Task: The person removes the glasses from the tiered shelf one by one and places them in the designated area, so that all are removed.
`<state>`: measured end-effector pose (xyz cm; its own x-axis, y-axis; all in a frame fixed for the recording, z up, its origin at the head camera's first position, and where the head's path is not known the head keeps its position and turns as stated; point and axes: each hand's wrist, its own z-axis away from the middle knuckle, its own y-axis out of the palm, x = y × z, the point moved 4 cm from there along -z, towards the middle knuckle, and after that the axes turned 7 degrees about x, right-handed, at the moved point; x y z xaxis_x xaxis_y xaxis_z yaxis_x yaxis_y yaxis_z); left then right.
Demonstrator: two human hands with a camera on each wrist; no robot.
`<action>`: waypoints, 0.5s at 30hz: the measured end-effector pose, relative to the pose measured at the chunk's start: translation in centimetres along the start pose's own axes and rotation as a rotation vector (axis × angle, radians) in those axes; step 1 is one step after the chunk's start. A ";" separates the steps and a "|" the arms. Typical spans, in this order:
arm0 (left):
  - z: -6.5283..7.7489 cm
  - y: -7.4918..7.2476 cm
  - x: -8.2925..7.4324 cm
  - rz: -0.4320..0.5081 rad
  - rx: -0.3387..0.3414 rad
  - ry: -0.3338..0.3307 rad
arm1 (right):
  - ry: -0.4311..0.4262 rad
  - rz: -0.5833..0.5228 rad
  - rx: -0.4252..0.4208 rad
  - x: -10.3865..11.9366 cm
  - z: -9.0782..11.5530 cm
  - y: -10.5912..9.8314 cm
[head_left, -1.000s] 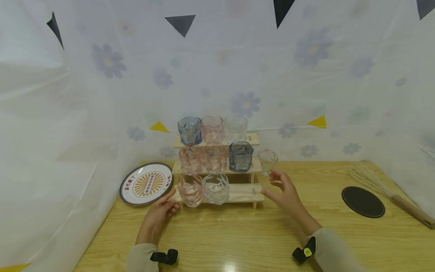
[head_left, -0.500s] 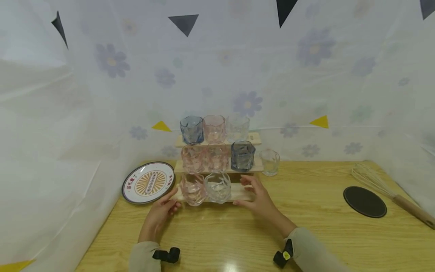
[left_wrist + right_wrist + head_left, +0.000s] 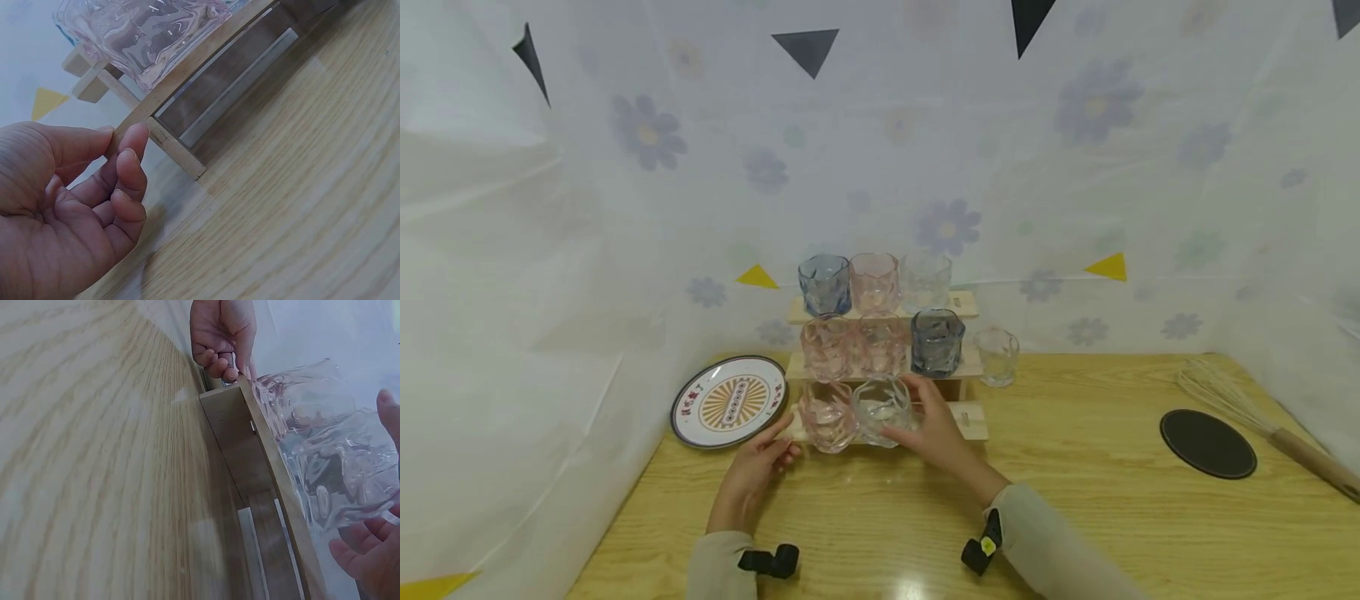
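The stepped rack [image 3: 972, 421] was pale wood. Left to right, it bore at the far level a blue glass [image 3: 824, 286], a pink glass [image 3: 875, 284] and a clear glass [image 3: 926, 282]; at the middle, two rose glasses [image 3: 827, 348] and a smoky-blue glass [image 3: 937, 343]; at the near, a blush glass [image 3: 827, 417] and a colourless glass [image 3: 874, 408]. The plate [image 3: 728, 402] at left was white, dark-rimmed, with a yellow sunburst [image 3: 713, 408] and red lettering [image 3: 683, 404]. Streaked yellowish grain marked the table [image 3: 865, 517]; purple flowers [image 3: 947, 227] patterned the whitish backdrop [image 3: 880, 142]. The disc [image 3: 1207, 443] at right was black.

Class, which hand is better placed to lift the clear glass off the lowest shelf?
Probably the right hand: it straddles the right side of the clear glass. The left hand pinches the left end of the shelf, with a pink glass between.
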<state>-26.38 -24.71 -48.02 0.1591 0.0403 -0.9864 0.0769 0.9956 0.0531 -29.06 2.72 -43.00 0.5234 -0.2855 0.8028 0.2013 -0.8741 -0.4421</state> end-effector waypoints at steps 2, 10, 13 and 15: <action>0.0 0.0 0.0 0.000 0.000 -0.001 | 0.009 0.011 -0.012 -0.1 -0.1 0.3; 0.0 0.1 -0.1 0.000 0.000 0.004 | 0.104 -0.065 -0.037 -0.5 -0.5 1.3; -0.1 0.0 0.0 -0.010 0.002 0.002 | 0.139 -0.078 -0.032 -0.5 -0.5 1.5; -0.1 0.0 0.0 -0.010 0.003 -0.001 | 0.149 -0.076 -0.028 -0.5 -0.6 1.5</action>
<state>-26.46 -24.70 -48.05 0.1597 0.0302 -0.9867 0.0816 0.9957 0.0437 -29.50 1.32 -43.89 0.3787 -0.2716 0.8847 0.2117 -0.9052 -0.3685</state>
